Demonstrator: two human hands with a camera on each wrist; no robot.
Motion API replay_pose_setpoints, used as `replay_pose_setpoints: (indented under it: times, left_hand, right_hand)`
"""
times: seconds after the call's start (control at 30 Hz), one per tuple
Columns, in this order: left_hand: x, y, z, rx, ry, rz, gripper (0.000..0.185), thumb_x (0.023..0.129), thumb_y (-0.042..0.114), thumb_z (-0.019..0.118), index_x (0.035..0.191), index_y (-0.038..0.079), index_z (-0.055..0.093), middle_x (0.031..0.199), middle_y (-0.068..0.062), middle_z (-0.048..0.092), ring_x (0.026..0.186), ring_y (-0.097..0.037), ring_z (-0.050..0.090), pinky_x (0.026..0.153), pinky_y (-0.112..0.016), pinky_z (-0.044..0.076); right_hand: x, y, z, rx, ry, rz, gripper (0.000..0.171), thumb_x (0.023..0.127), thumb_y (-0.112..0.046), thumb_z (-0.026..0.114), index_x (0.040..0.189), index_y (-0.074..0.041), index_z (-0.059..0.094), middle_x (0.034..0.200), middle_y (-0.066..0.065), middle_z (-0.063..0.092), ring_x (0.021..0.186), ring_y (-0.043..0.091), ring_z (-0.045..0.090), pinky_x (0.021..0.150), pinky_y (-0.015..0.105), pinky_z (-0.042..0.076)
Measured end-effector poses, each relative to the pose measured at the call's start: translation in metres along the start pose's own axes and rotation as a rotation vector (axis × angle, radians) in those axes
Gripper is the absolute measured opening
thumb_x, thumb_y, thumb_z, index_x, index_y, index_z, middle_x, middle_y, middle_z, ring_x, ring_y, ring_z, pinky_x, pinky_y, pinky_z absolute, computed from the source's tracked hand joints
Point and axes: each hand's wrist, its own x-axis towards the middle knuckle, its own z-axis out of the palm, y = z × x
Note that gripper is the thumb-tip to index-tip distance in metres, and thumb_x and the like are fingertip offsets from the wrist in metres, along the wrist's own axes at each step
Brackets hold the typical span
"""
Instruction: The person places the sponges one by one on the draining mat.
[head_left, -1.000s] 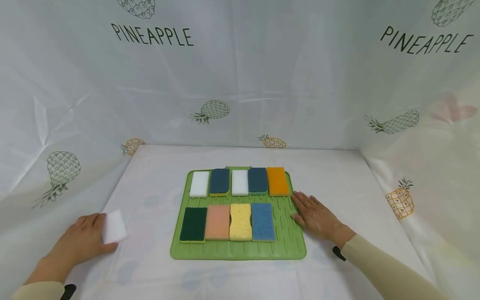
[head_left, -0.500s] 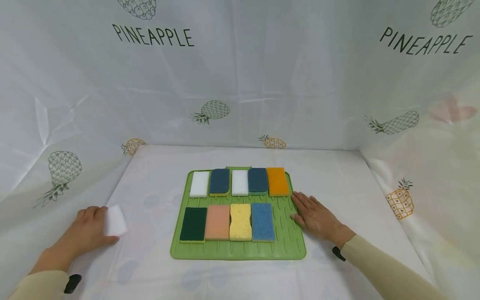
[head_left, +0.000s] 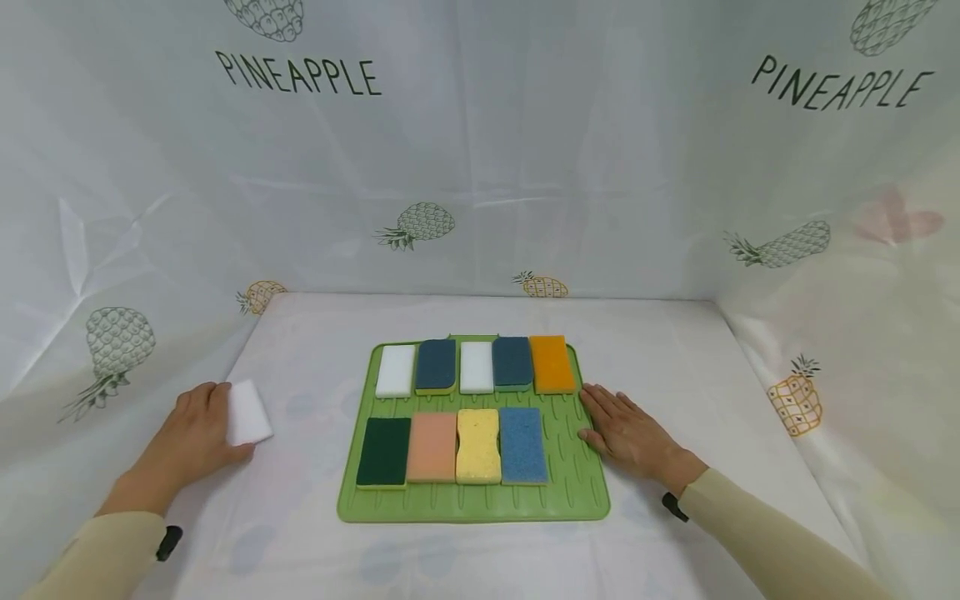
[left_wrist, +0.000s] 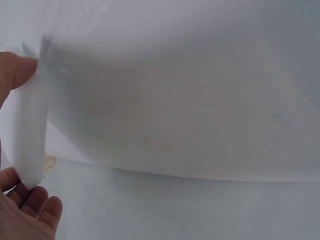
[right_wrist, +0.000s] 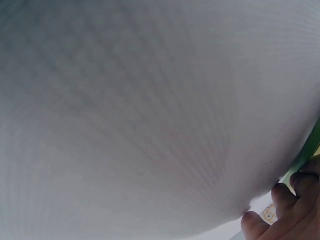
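Observation:
My left hand [head_left: 197, 435] grips a white sponge [head_left: 248, 413] at the left side of the table. In the left wrist view the thumb presses one end of the white sponge [left_wrist: 31, 130] and the fingertips the other. My right hand [head_left: 630, 433] lies flat, fingers straight, at the right edge of a green ridged mat [head_left: 577, 467]. On the mat's back row lie a white sponge [head_left: 395, 372], a dark blue one [head_left: 436, 365], another white one [head_left: 476, 367], another dark blue one [head_left: 513, 362] and an orange one [head_left: 553, 364].
The mat's front row holds a dark green sponge [head_left: 384, 452], a pink sponge [head_left: 432, 447], a yellow notched sponge [head_left: 478, 446] and a blue sponge [head_left: 523, 446]. A white cloth [head_left: 300, 533] covers the table. Pineapple-printed curtains [head_left: 480, 150] close off its back and sides.
My left hand has moved away from me and a little to the right, carrying the white sponge with it. My right hand stays at the mat's edge.

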Motion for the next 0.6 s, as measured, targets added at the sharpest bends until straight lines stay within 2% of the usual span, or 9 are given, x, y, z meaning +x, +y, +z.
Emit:
replay_pose_setpoints:
  times: [0.13,0.23,0.5,0.6]
  left_hand:
    - [0.013,0.008,-0.002,0.031,0.097,0.061,0.103,0.068,0.027,0.094,0.134,-0.025,0.034,0.125,-0.046,0.042,0.109,-0.059,0.04,0.088,-0.071,0.047]
    - [0.023,0.018,-0.006,0.045,0.144,0.105,0.101,0.067,0.027,0.094,0.132,-0.025,0.035,0.123,-0.046,0.043,0.11,-0.059,0.042,0.09,-0.071,0.046]
    - [0.047,0.048,-0.013,0.072,0.185,0.172,0.101,0.067,0.028,0.094,0.132,-0.025,0.038,0.122,-0.044,0.047,0.112,-0.057,0.045,0.094,-0.069,0.047]
    - [0.053,0.066,-0.017,0.07,0.172,0.174,0.099,0.069,0.03,0.092,0.133,-0.023,0.037,0.125,-0.042,0.046,0.113,-0.055,0.045,0.095,-0.068,0.048]
  right_hand:
    - [0.001,0.0,0.001,-0.003,0.005,-0.004,0.076,0.111,-0.049,0.048,0.165,0.001,0.03,0.171,0.019,0.031,0.158,0.037,0.033,0.127,0.059,0.032]
    - [0.001,0.001,0.001,-0.008,0.004,-0.002,0.076,0.111,-0.049,0.048,0.165,0.001,0.03,0.171,0.019,0.031,0.158,0.037,0.033,0.127,0.059,0.031]
    - [0.0,0.002,0.001,0.004,-0.012,0.009,0.077,0.111,-0.051,0.047,0.165,0.0,0.029,0.173,0.018,0.029,0.159,0.037,0.031,0.129,0.059,0.029]
    - [0.0,0.002,0.001,0.001,-0.009,0.008,0.077,0.111,-0.051,0.047,0.165,0.0,0.03,0.172,0.018,0.03,0.159,0.037,0.031,0.129,0.059,0.028]
